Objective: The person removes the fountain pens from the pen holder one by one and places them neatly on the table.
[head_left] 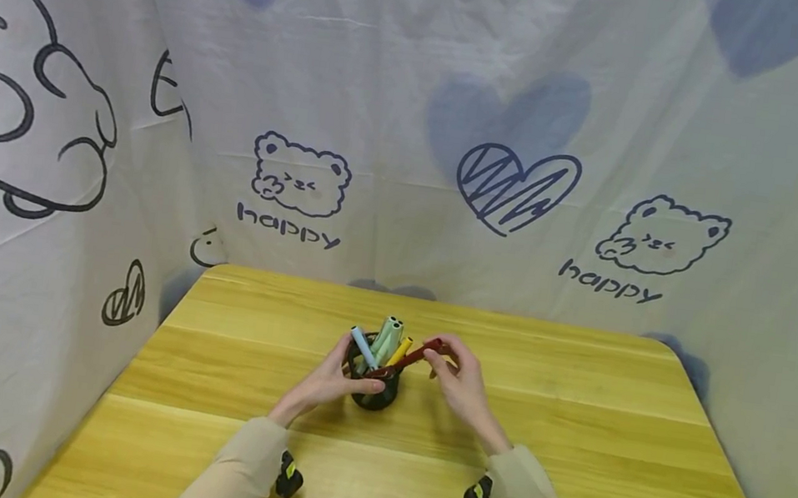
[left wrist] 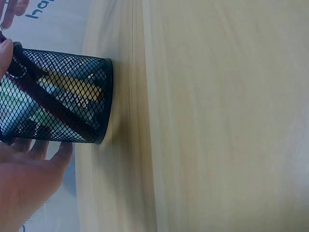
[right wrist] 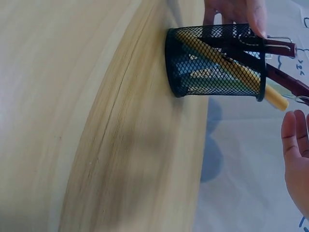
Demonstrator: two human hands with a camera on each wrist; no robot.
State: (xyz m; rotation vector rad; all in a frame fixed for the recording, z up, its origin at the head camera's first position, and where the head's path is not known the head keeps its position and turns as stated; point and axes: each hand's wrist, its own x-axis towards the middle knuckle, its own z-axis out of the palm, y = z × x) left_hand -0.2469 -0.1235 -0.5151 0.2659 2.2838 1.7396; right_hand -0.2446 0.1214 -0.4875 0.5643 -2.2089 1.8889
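Observation:
A black mesh pen holder (head_left: 375, 397) stands on the table with several pens and markers in it: pale green, light blue (head_left: 364, 347), yellow (right wrist: 277, 98) and dark red. My left hand (head_left: 331, 376) is curled round the holder, thumb on the near side of its rim. At the holder's right, my right hand (head_left: 459, 376) pinches the upper end of a dark red pen (head_left: 419, 355), which leans out over the rim. A second dark red pen (right wrist: 281, 48) with a metal clip sticks out beside my left thumb in the right wrist view.
The wooden table (head_left: 571, 440) has a patterned cloth (head_left: 404, 98) hanging behind it and at both sides. A black device (head_left: 289, 477) sits at my left wrist, another (head_left: 478, 496) at my right.

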